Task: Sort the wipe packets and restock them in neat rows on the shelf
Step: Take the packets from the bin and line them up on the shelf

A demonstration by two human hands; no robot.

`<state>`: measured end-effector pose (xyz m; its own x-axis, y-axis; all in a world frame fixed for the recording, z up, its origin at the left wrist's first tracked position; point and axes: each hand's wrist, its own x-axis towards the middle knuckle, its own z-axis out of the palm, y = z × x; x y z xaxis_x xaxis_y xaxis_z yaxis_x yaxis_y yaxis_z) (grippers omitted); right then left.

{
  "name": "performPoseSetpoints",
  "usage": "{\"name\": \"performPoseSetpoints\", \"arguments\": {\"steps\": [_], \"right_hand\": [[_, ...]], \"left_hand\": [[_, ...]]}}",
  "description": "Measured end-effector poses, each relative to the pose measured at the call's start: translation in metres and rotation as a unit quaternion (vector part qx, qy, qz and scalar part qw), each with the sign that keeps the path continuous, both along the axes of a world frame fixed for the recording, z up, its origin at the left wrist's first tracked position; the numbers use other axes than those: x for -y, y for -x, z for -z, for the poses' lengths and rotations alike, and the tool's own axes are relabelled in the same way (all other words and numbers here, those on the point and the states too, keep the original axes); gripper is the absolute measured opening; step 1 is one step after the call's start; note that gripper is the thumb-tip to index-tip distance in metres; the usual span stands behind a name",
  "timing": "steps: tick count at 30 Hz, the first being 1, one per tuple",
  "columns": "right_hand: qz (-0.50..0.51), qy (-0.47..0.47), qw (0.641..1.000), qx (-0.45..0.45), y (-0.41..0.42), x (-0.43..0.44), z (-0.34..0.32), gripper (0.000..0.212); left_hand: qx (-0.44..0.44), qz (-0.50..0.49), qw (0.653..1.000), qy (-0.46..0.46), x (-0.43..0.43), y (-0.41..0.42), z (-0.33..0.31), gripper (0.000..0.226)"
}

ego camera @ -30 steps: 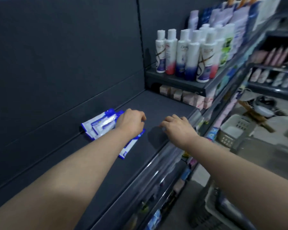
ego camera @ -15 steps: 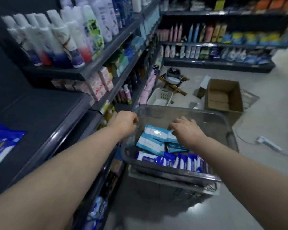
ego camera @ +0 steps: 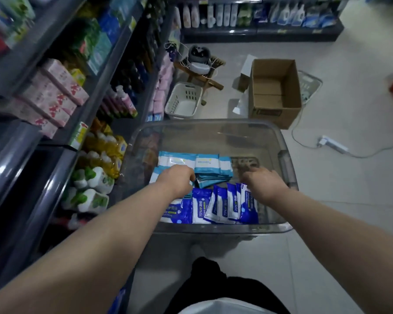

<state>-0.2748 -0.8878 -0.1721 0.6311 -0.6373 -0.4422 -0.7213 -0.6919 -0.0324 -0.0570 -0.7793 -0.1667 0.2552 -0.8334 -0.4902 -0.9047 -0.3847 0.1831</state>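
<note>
Turned from dark grey shelf [ego camera: 11, 152] back to clear plastic bin [ego camera: 213, 229]; left hand [ego camera: 178, 177] on teal-white wipe packets [ego camera: 210, 165], right hand [ego camera: 262, 181] over blue-white wipe packets [ego camera: 222, 207] at the bin's right edge. Can't tell either grip. Probably next batch.

Clear bin [ego camera: 286, 164] open on top, far half free, wipe packets [ego camera: 222, 206] crowd near half, shelf edge [ego camera: 52, 184] close left

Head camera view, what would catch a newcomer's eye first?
The clear plastic bin at centre holds light teal-and-white wipe packets behind dark blue-and-white wipe packets. The left hand is over the teal ones, the right hand above the blue ones at the right. An open brown cardboard box stands on the floor beyond.
</note>
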Motion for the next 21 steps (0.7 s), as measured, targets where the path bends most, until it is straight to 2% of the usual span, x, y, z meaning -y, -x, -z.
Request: {"name": "performPoseSetpoints", "arguments": {"steps": [7,10,14,17,19,21], "right_hand": [[0.036,-0.083,0.993,-0.077,-0.017,0.017,0.046,0.044],[0.037,-0.096,0.990,-0.101,-0.026,0.030,0.068,0.047],[0.069,-0.107,0.984,-0.125,-0.034,0.041,0.104,0.040],[0.095,-0.151,0.971,-0.162,-0.031,0.041,0.132,0.039],[0.104,-0.179,0.965,-0.162,-0.032,0.038,0.143,0.037],[0.111,-0.204,0.966,-0.115,-0.034,0.031,0.149,0.035]], "left_hand": [[-0.065,0.016,0.996,-0.052,0.021,-0.006,0.058,0.028],[-0.087,-0.004,0.994,-0.067,0.026,-0.007,0.078,0.029],[-0.109,-0.037,0.991,-0.074,0.032,-0.007,0.099,0.029],[-0.127,-0.078,0.986,-0.076,0.036,-0.006,0.109,0.027],[-0.131,-0.087,0.984,-0.081,0.040,-0.005,0.115,0.027],[-0.134,-0.091,0.983,-0.088,0.043,-0.004,0.119,0.028]]}}
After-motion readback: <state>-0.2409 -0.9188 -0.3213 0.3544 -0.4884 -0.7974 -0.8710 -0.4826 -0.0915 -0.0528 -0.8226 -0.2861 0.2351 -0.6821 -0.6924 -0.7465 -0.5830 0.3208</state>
